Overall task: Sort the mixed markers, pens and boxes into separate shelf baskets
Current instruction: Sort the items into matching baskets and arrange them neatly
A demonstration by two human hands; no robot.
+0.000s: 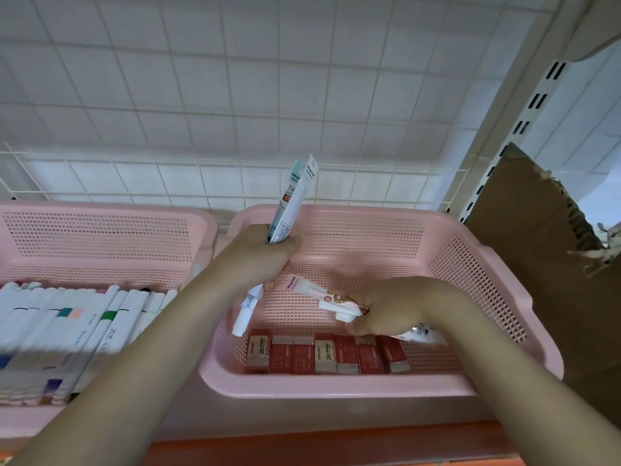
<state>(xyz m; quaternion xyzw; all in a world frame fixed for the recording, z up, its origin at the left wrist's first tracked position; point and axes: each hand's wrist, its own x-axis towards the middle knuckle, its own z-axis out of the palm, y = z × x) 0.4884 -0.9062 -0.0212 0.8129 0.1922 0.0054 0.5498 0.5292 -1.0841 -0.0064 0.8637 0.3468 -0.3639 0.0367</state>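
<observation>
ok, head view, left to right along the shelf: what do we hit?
Markers in the left pink basket → left hand gripping packaged pens → right hand holding a pink packaged pen over the red boxes in the right pink basket → cardboard.

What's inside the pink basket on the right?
The right basket holds a row of red boxes along its front. The right hand grips a pen packet, covering whatever lies beneath.
</observation>
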